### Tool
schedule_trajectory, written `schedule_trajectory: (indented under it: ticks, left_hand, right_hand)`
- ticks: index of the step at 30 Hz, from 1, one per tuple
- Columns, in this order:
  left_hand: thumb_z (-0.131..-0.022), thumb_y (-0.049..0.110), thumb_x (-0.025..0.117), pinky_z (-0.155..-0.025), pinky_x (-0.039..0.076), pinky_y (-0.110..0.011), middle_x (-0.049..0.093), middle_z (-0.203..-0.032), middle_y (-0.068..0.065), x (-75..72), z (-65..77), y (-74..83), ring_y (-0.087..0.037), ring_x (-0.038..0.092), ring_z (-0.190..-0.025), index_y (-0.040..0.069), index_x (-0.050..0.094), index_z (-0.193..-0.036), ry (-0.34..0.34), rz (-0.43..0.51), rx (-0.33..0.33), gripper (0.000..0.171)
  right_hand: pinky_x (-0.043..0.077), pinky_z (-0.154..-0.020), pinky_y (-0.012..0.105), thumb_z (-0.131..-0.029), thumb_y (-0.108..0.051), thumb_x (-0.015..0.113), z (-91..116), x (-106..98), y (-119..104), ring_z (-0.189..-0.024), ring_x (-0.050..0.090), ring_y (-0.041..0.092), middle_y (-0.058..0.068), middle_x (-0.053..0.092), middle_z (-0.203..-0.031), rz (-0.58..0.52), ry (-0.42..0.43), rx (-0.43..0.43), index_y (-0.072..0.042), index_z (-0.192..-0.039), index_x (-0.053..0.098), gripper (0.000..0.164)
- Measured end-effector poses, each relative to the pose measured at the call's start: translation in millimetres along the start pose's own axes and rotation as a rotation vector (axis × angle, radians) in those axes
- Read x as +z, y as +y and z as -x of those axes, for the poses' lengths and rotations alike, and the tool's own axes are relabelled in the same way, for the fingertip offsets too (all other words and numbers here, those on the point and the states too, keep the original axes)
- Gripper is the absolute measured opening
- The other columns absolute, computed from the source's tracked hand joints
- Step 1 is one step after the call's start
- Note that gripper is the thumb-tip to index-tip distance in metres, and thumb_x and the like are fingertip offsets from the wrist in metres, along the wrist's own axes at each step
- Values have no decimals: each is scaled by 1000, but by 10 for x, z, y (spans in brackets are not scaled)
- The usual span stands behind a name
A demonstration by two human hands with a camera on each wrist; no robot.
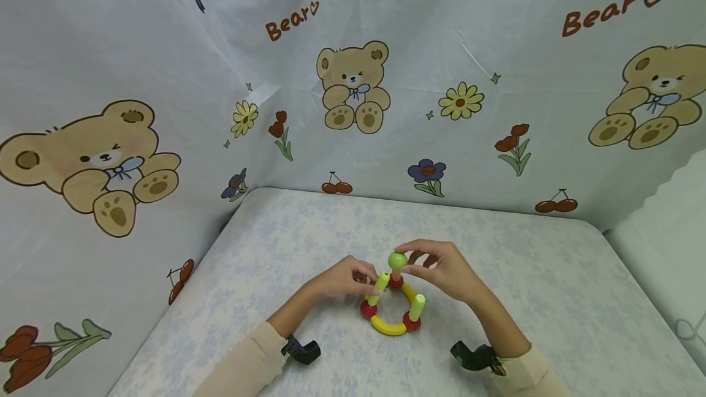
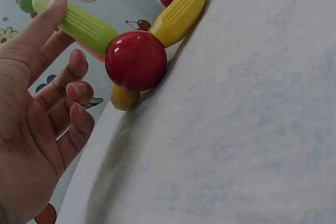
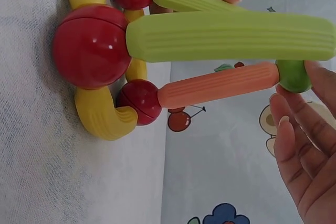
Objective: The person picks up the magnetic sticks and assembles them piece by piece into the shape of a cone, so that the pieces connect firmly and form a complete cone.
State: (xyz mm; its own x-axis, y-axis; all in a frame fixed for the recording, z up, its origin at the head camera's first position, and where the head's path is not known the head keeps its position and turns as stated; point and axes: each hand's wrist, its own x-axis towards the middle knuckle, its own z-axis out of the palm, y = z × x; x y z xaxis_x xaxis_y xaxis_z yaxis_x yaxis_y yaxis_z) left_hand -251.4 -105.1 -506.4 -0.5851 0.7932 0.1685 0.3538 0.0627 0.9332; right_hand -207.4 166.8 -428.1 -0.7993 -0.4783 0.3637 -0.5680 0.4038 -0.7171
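A ring of curved yellow pieces (image 1: 388,328) joined by red balls (image 2: 135,60) lies on the table. Three rods stand up from the red balls: two are light green and one is orange (image 3: 218,85). On top of the orange rod sits a green ball (image 1: 398,261), which my right hand (image 1: 447,268) pinches between thumb and fingers. My left hand (image 1: 347,277) pinches the left light green rod (image 2: 86,23), the thumb lying along it and the other fingers loosely bent. The nearer light green rod (image 3: 226,36) is untouched, its upper end bare.
The table (image 1: 309,219) has a pale blue mottled cover. Behind and to the left hangs a cloth (image 1: 408,23) printed with bears and flowers. A black wrist device (image 1: 302,350) is strapped to the left arm, and another black device (image 1: 474,356) to the right.
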Motion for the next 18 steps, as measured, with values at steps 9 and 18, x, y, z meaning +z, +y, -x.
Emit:
schedule_trajectory:
  ticks: [9, 18]
  left_hand:
    - [-93, 6, 74, -57, 46, -24, 70, -93, -6, 4, -2, -15, -9, 53, -63, -2, 77, -98, 9, 23, 3, 10]
    - [-93, 4, 73, -57, 47, -24, 70, -91, -3, 14, 1, -2, -8, 54, -64, -1, 77, -98, 5, -2, 0, 9]
  right_hand:
    - [56, -72, 32, -90, -14, 78, -3, 37, -32, -89, 66, 13, -6, 73, -112, -17, -38, -36, -21, -117, 75, 28]
    - [55, -73, 32, -90, -19, 78, 4, 62, -69, -89, 66, 12, -7, 73, -111, -13, -76, -38, -21, -118, 75, 28]
